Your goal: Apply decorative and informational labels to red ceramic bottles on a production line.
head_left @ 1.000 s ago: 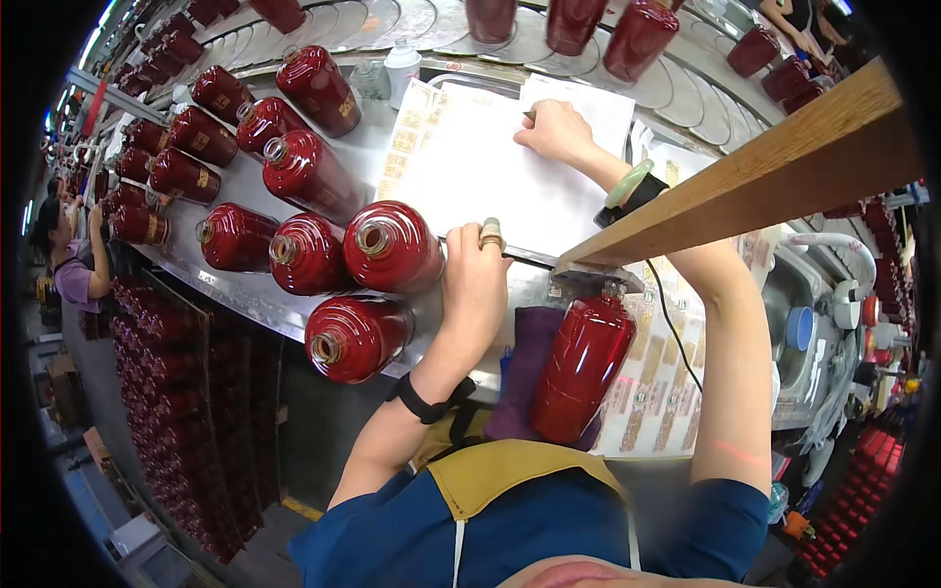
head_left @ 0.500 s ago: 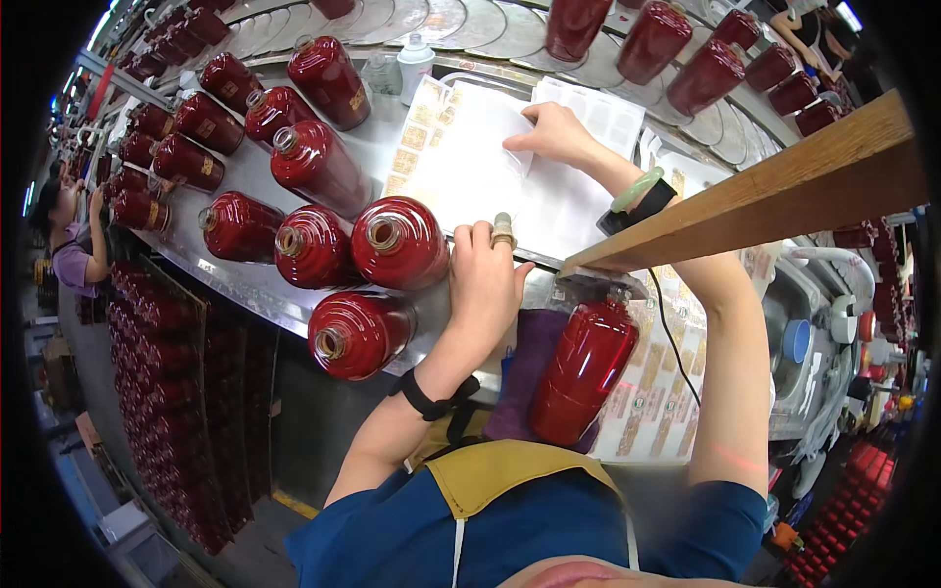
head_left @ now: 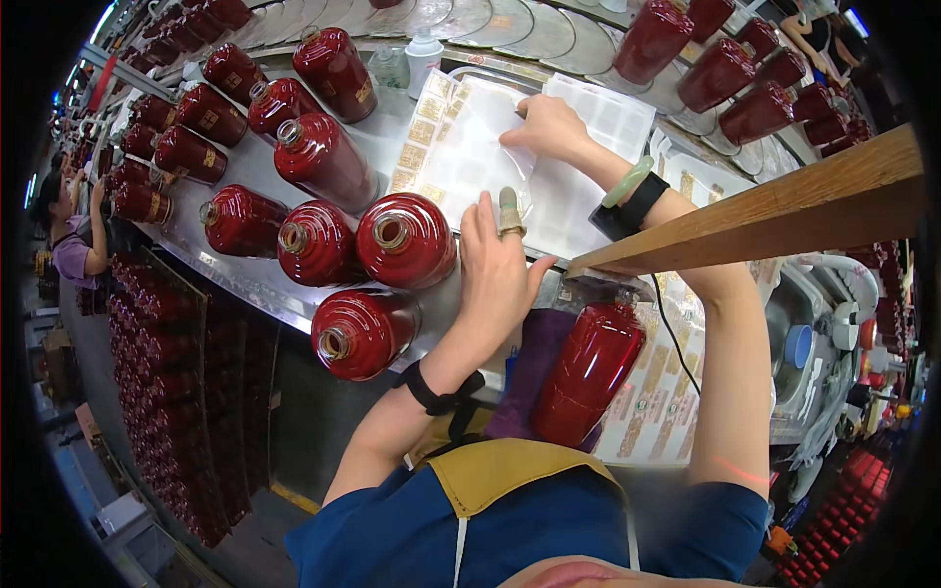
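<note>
My left hand [head_left: 495, 265] lies flat at the near edge of a label sheet [head_left: 417, 132], its fingers stretched out. A cloth-like finger cover sits on one finger. Farther off, the thumb and fingers of my right hand [head_left: 551, 129] are pinched together on a thin translucent sheet [head_left: 490, 147] that overlies the gold labels. A dark red glossy bottle [head_left: 591, 372] lies close to my body on a purple cloth [head_left: 529, 367]. Left of my left hand stand open-necked red bottles, the nearest being one bottle [head_left: 407, 240] and another bottle [head_left: 363, 333].
A wooden beam [head_left: 765, 211] slants in from the right above the bench, with a black cord below it. More label sheets [head_left: 652, 421] lie under my right forearm. A white small bottle [head_left: 423, 64] stands at the back. A conveyor [head_left: 470, 24] carries red bottles. Another person [head_left: 74, 235] is at far left.
My left hand's fingers have straightened and spread on the sheet. My right hand has shifted slightly left, and more gold labels show through the translucent sheet. Bottles on the conveyor have moved along.
</note>
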Available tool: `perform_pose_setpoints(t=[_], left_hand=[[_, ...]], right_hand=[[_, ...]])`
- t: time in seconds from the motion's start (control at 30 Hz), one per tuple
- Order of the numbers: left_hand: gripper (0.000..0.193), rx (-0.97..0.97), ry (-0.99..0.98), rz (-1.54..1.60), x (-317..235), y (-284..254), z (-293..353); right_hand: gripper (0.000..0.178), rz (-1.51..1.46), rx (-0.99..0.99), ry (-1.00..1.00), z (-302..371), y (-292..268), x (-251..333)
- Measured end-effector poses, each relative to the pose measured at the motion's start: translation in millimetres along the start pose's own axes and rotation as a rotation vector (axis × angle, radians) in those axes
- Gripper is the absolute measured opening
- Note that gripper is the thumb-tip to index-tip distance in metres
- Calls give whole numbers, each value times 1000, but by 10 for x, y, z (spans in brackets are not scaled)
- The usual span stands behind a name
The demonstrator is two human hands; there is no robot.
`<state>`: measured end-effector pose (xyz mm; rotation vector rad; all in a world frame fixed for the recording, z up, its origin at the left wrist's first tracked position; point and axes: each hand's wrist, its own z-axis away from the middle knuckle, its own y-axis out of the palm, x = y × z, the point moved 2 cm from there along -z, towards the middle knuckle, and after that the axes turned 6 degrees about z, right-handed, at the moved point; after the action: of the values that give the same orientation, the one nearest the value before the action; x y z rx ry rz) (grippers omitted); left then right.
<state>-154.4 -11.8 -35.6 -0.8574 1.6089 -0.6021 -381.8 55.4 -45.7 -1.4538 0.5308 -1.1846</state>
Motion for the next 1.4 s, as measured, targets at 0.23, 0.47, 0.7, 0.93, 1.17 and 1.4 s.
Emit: perform_pose_setpoints(t=[0.23, 0.47, 0.7, 0.93, 1.17, 1.4], left_hand=[[97, -35, -81, -54, 78, 112, -156], [98, -52, -126, -195, 123, 238, -242], [83, 27, -176, -258, 106, 261, -265], [92, -3, -21, -330, -97, 269, -131], [68, 39, 64, -226, -212, 134, 259], [39, -6, -144, 1282, -205, -245, 530]], right_hand=[[36, -348, 7, -136, 223, -190, -8], [28, -546, 17, -133, 380, -393, -140], [36, -668, -78, -18, 612, -727, -265], [38, -208, -569, -334, 745, -840, -1339], [38, -1085, -562, 155, 1794, -1267, -1221], [47, -1109, -1160, 538, 3907, -1373, -1525]])
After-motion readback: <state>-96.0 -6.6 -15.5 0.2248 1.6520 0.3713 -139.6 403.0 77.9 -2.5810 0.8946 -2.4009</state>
